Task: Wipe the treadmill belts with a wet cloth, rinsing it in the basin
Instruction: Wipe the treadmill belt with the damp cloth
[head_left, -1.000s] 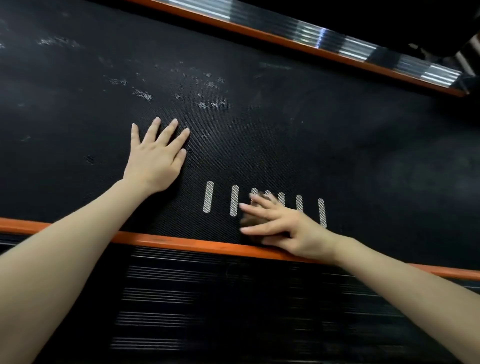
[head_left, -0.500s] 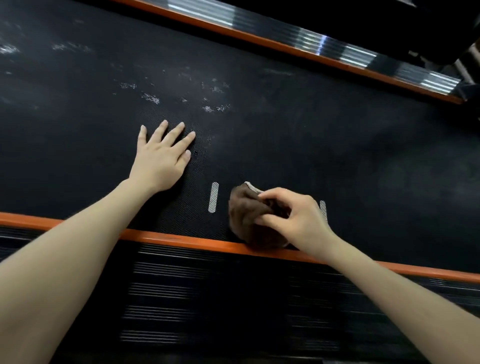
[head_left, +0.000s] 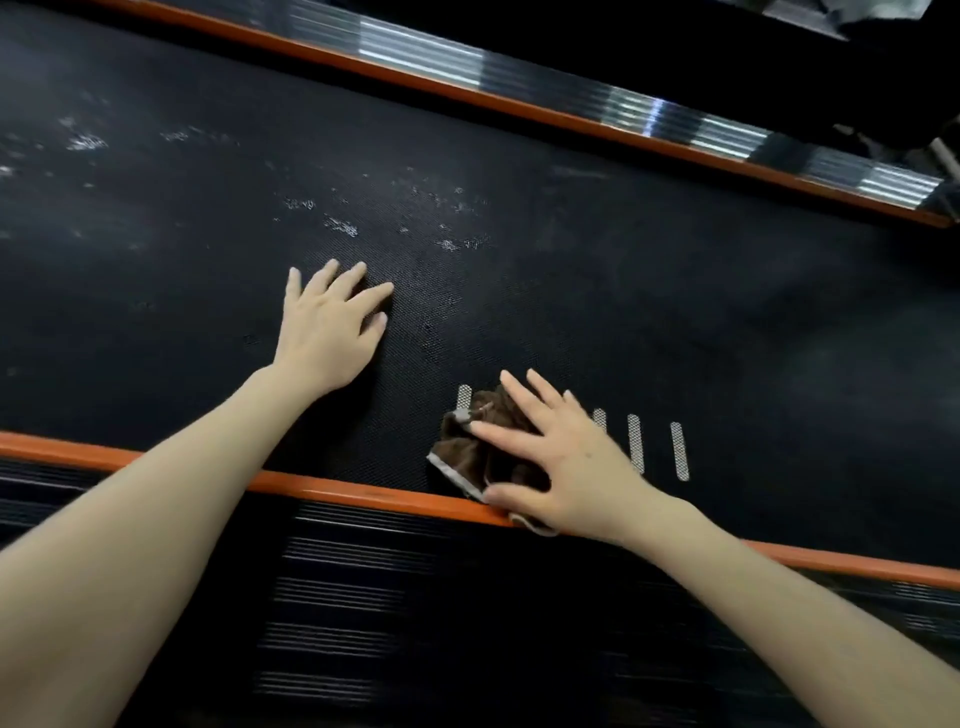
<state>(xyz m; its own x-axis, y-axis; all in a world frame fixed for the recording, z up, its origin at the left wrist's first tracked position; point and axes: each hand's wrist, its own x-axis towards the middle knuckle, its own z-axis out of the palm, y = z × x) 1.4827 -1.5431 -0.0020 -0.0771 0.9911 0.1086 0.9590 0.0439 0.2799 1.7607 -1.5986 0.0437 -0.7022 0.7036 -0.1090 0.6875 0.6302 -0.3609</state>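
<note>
While the left hand (head_left: 332, 332) lies flat on the black treadmill belt (head_left: 675, 312) with its fingers straight and slightly spread, holding nothing, the right hand (head_left: 566, 457) presses down on the brown cloth (head_left: 467, 452). The right hand's fingers are extended and fanned over the cloth, not curled round it. The cloth is bunched, shows a pale hem, and sits at the near edge of the belt, one corner overlapping the near orange trim strip (head_left: 363, 493). A row of short white stripe markings (head_left: 635, 441) runs along the belt just beside the right hand, partly covered by cloth and hand. Whitish smears (head_left: 340, 226) dot the belt beyond the left hand. A second orange strip (head_left: 467, 98) borders the far edge, backed by a ribbed, reflective side rail (head_left: 623, 111).
</note>
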